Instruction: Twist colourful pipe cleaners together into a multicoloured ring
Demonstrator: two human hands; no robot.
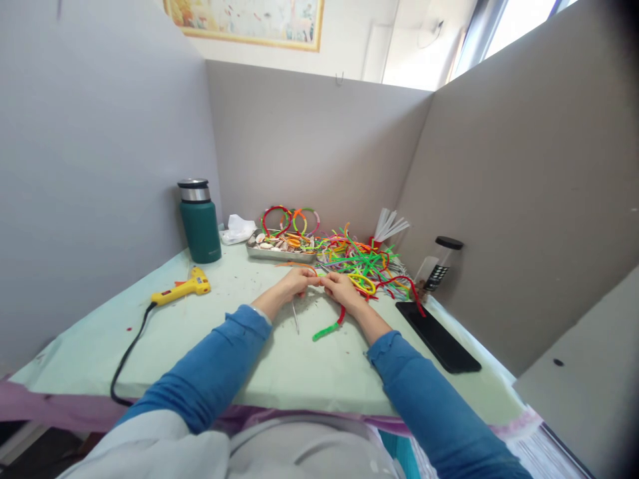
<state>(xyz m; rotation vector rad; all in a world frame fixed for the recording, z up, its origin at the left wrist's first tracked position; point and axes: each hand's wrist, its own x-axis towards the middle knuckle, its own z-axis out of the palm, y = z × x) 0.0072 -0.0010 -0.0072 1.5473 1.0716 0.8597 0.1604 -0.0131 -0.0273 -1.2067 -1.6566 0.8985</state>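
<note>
Over the middle of the table, my left hand (298, 282) and my right hand (340, 290) meet with their fingertips pinched together. Between them they grip a pipe cleaner, mostly covered by the fingers. A red and green pipe cleaner piece (327, 332) comes out below my right hand and reaches the tabletop; whether it is the same piece I cannot tell. Under my left hand a thin pale strand (295, 318) points down toward the table. Just beyond the hands, a yellow loop (363, 285) lies by my right wrist.
A heap of coloured pipe cleaners (367, 256) lies behind the hands, beside a metal tray of shells (279, 254) with coloured rings. At left are a yellow glue gun (184, 287) with its cord and a green bottle (200, 229). A black phone (439, 338) lies right. Grey partitions (319, 146) enclose the table.
</note>
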